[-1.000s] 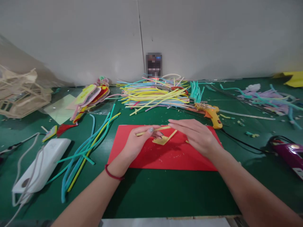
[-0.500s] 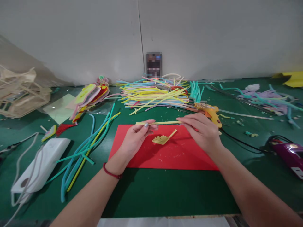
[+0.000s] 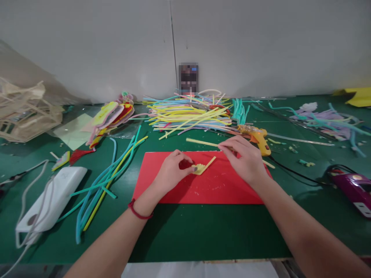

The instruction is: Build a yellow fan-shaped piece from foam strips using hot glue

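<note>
Pinning yellow fan piece (image 3: 203, 167) to red sheet (image 3: 232, 189) with left hand (image 3: 171, 172), fingertips closed on it. Pinching yellow strip (image 3: 201, 142) in right hand (image 3: 245, 158), seemingly mid-length. Best held flat, strip level.

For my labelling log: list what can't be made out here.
Head view:
1. Object by the wall: pixelated.
2. Yellow fan piece: partly under left hand.
3. Yellow strip: middle hidden by right hand.
4. Purple tool: cut by right edge.

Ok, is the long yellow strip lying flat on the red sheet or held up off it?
Held up: the right hand pinches the yellow strip, with both ends poking out free, above the red sheet's far edge.
</note>
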`<state>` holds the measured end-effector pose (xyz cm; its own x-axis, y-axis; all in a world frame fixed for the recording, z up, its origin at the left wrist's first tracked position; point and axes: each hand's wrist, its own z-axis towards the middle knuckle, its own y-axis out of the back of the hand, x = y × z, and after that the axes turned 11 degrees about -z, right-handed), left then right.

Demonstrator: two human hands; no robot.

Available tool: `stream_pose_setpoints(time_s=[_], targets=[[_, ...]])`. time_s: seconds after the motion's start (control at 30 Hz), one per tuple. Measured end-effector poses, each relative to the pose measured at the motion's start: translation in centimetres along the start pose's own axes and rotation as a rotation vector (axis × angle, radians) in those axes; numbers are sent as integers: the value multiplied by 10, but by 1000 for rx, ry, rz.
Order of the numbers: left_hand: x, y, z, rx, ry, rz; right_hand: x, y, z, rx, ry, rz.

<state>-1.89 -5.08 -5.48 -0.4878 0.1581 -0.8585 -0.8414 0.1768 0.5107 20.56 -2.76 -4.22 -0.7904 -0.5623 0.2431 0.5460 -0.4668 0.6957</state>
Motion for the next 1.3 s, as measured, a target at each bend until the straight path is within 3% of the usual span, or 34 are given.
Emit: stream_pose_setpoints(time_s=[0.17, 0.43, 0.7, 0.93, 1.3], targets=[[-5, 2, -2, 110, -30, 127, -4, -7, -3, 152, -124, -27], [-1, 3, -1, 140, -35, 100, -17, -27, -12, 450, -399, -3], [-1, 2, -1, 145, -111, 80, -18, -30, -11, 481, -501, 6], [-4, 2, -3, 166, -103, 23, -13, -32, -13, 430, -559, -64], [-10, 2, -4, 160, -25, -44, -20, -27, -13, 453, -449, 45]])
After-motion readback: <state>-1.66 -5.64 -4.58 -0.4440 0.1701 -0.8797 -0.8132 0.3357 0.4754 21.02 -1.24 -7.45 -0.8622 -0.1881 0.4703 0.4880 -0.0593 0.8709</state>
